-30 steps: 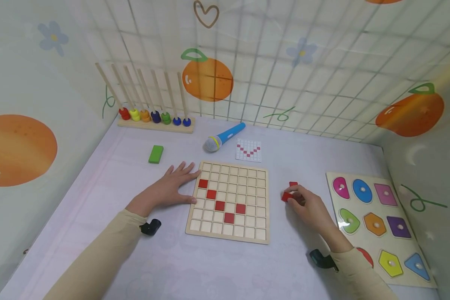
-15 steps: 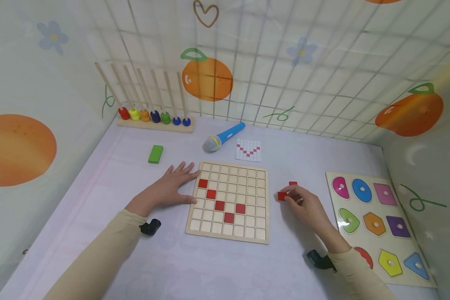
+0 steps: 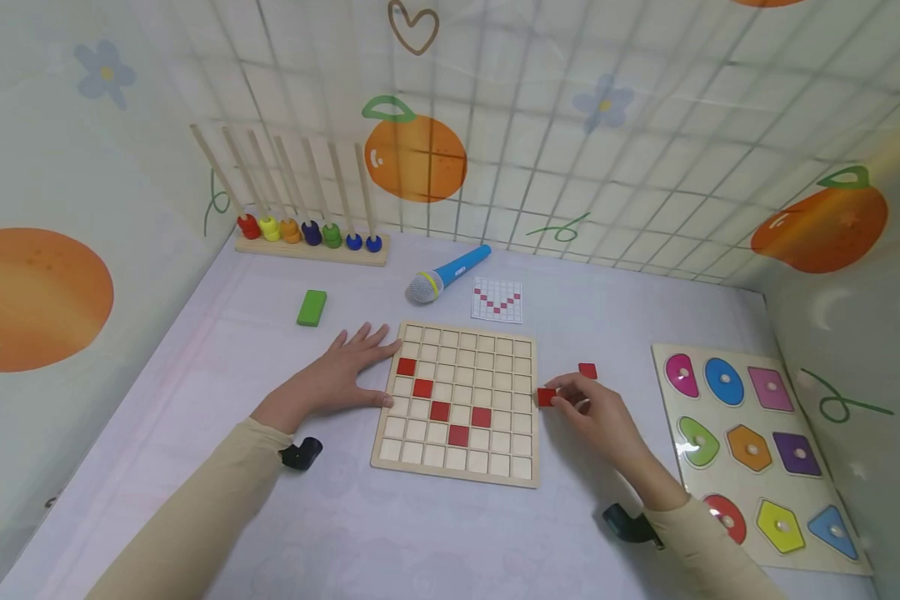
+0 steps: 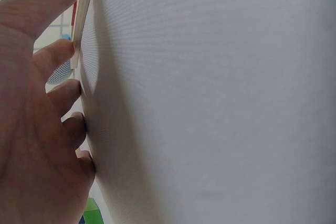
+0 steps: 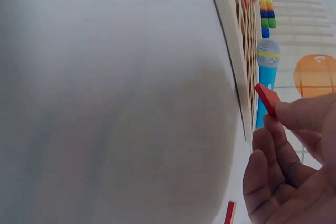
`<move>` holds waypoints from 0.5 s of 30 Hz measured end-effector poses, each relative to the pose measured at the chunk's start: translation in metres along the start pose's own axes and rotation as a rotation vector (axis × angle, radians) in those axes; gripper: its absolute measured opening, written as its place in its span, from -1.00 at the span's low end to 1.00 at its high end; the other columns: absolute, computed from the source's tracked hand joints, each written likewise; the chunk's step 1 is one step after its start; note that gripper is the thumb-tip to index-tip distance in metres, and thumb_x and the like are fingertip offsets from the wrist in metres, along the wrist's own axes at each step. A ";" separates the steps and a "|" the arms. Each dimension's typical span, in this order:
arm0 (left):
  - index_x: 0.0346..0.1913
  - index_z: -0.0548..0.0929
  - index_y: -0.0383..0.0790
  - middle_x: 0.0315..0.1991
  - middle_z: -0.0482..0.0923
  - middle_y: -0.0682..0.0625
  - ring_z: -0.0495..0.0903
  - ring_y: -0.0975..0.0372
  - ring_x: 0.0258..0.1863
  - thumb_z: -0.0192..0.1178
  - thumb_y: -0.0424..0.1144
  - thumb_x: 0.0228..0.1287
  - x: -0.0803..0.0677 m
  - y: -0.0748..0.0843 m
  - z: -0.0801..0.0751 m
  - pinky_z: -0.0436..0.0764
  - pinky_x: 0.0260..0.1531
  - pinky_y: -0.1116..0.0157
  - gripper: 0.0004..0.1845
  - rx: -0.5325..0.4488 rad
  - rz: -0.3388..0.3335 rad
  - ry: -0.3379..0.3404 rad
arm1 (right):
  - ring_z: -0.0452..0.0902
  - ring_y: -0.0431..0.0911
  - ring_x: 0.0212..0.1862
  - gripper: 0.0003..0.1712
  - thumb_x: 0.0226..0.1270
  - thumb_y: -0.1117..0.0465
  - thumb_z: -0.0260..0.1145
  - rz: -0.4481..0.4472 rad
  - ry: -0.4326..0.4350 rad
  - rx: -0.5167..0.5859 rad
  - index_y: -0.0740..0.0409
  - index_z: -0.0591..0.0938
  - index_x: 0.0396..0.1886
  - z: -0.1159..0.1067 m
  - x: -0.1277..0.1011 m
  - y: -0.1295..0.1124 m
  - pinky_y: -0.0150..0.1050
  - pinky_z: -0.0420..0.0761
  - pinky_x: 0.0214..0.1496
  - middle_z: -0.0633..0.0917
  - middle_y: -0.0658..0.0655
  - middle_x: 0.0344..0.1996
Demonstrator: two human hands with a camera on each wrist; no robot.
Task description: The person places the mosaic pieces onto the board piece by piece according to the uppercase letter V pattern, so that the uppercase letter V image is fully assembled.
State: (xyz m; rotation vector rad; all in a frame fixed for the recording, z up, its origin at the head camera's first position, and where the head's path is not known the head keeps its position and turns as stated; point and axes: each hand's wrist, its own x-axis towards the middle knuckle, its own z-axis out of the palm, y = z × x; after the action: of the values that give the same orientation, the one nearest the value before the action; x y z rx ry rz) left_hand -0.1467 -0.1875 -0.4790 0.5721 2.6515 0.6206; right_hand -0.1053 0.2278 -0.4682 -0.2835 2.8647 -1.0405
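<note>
A wooden grid board [image 3: 456,477] lies on the table, with several red square tiles set among its pale cells in a V-like slant. My left hand [image 3: 343,372] rests spread at the board's left edge, thumb and forefinger touching the rim. Between thumb and fingers, my right hand [image 3: 596,414] pinches a red tile [image 3: 546,397] right at the board's right edge. The right wrist view shows this red tile [image 5: 268,98] tilted and held by one end. Another red tile [image 3: 587,371] lies on the table just behind the right hand.
Behind the board lie a pattern card [image 3: 497,301] with a red V and a blue toy microphone [image 3: 450,273]. A green block [image 3: 312,308] is at left, below a bead rack [image 3: 311,252]. A shape puzzle board [image 3: 771,462] lies at far right.
My right hand has moved left with the pinched red tile, from near the loose tile to the board's right edge. The left hand has stayed still.
</note>
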 end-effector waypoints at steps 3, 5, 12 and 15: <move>0.62 0.17 0.12 0.66 -0.15 -0.01 -0.33 -0.02 0.64 0.38 0.37 0.09 0.000 0.000 0.000 -0.34 0.57 -0.09 0.07 0.001 -0.001 0.001 | 0.59 -0.11 -0.24 -0.74 0.35 0.25 0.44 -0.001 -0.010 0.013 0.07 0.70 0.02 0.002 0.000 -0.005 -0.32 0.69 -0.17 0.71 -0.01 -0.29; 0.62 0.17 0.11 0.66 -0.15 -0.02 -0.33 -0.03 0.63 0.39 0.36 0.09 -0.001 0.001 0.000 -0.34 0.57 -0.09 0.07 0.002 0.002 0.001 | 0.59 -0.11 -0.25 -0.74 0.35 0.25 0.44 -0.003 -0.017 0.030 0.06 0.70 0.01 0.004 0.001 -0.009 -0.34 0.68 -0.19 0.70 -0.01 -0.30; 0.62 0.18 0.09 0.66 -0.14 -0.03 -0.33 -0.03 0.63 0.40 0.34 0.11 -0.001 0.003 -0.001 -0.34 0.57 -0.09 0.06 -0.003 0.006 0.000 | 0.57 -0.13 -0.29 -0.74 0.32 0.27 0.47 -0.032 -0.036 0.068 0.07 0.71 -0.01 0.011 0.003 -0.017 -0.36 0.66 -0.23 0.69 -0.04 -0.34; 0.62 0.18 0.08 0.66 -0.14 -0.04 -0.32 -0.04 0.63 0.39 0.34 0.12 0.000 0.003 -0.001 -0.33 0.57 -0.10 0.06 -0.001 0.006 -0.001 | 0.57 -0.14 -0.28 -0.75 0.32 0.26 0.47 -0.028 -0.049 0.080 0.05 0.71 -0.02 0.014 0.004 -0.020 -0.36 0.66 -0.22 0.69 -0.06 -0.35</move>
State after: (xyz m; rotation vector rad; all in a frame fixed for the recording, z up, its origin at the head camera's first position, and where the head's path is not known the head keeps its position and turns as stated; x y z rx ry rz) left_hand -0.1458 -0.1854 -0.4763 0.5798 2.6496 0.6237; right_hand -0.1047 0.2026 -0.4661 -0.3392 2.7760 -1.1334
